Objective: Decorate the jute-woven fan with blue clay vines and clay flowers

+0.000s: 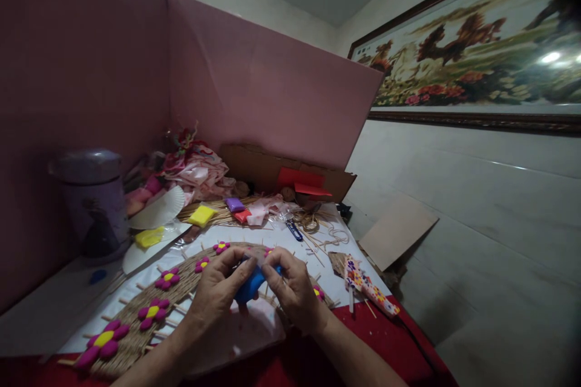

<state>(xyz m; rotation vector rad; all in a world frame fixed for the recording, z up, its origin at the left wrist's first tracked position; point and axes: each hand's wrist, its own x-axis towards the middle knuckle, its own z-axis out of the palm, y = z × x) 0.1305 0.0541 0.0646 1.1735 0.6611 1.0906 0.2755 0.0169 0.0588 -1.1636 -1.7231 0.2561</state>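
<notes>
My left hand point(218, 290) and my right hand point(294, 290) meet over the table, fingers curled together on a blue lump of clay in clear wrap point(249, 285). Both pinch at its top. Under the hands lies a curved woven straw mat point(136, 332) with sticks poking out, decorated with magenta and yellow clay flowers point(153, 311). A white sheet point(254, 323) lies beneath the mat on a red cloth point(290, 369).
Yellow point(202, 215), purple point(235, 204) and red point(242, 216) clay packs lie behind. A purple lidded jar point(93, 202) stands left, a paper plate point(158, 208) beside it. A glue gun point(370, 290) rests right. Pink boards point(254, 84) wall the back; a cardboard box point(290, 175) sits there.
</notes>
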